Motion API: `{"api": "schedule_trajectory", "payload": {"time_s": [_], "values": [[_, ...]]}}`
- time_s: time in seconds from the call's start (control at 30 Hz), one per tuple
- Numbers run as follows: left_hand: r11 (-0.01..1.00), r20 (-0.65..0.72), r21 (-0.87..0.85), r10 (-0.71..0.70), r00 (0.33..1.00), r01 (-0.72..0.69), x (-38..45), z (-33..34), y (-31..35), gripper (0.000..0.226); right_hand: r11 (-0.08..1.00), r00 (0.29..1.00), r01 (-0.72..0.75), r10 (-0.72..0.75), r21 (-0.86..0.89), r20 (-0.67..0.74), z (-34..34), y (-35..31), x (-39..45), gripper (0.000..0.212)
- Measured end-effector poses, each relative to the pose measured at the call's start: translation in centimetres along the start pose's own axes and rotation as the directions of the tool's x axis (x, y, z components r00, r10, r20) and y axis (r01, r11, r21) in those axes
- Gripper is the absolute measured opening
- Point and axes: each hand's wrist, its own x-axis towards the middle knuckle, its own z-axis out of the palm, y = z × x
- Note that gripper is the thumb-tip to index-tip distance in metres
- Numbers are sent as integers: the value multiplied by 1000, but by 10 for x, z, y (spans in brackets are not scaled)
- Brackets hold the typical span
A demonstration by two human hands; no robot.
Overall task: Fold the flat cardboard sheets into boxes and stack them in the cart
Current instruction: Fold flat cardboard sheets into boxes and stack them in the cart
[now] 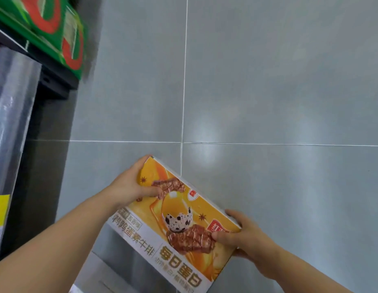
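Two hands' fingers clamp box [179, 225] ends | orange-yellow print, egg picture, tilted

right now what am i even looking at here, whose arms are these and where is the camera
The camera sits on a person's head, looking forward and down, so the two bare arms are that person's own. No machine is involved. The left hand and right hand grip opposite ends of an orange printed cardboard box showing a speckled egg and meat pieces, with the fingers pressing on its printed face. Below is a grey tiled floor. At the left edge stand green and red cartons on a dark shelf. No cart shows.
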Motion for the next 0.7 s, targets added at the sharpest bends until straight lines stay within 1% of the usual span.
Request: {"api": "schedule_trajectory", "payload": {"time_s": [0.1, 0.17, 0.2, 0.27, 0.3, 0.37, 0.47, 0.53, 0.6, 0.67, 0.7], "values": [[1000, -15, -28, 10, 1000, -10, -10, 1, 6, 86, 998, 1000, -14, 14, 58, -3, 1, 1, -5, 89], [1000, -14, 7, 15, 1000, -14, -23, -1, 13, 93, 997, 999, -15, 17, 70, -29, 2, 3, -16, 91], [999, -9, 45, 18, 1000, -18, -33, -2, 17, 101, 998, 998, 0, 3, 59, -55, 2, 3, -24, 90], [990, -5, 140, 24, 1000, -23, -53, -4, 26, 116, 997, 987, 69, -72, -22, -142, 0, 0, -42, 80], [984, -9, 179, 25, 1000, -23, -68, -5, 33, 121, 990, 976, 111, -124, -82, -180, -1, -5, -57, 75], [982, -12, 186, 25, 1000, -22, -97, -5, 45, 127, 964, 952, 178, -220, -198, -211, -6, -14, -88, 69], [994, 22, 99, 45, 999, -47, -143, -10, 69, 126, 896, 927, 249, -331, -368, -178, -16, -35, -143, 73], [999, 52, 18, 30, 998, -31, -180, -17, 91, 121, 836, 909, 277, -388, -474, -154, -20, -53, -187, 76], [999, 57, -22, 29, 998, -27, -220, -26, 117, 118, 772, 892, 296, -435, -562, -127, -19, -73, -234, 77], [999, 51, -23, 48, 998, -47, -263, -40, 149, 123, 696, 869, 316, -485, -645, -98, -16, -98, -286, 80], [998, 39, -18, 61, 997, -61, -281, -48, 162, 131, 659, 857, 331, -510, -675, -77, -13, -110, -307, 83]]}}
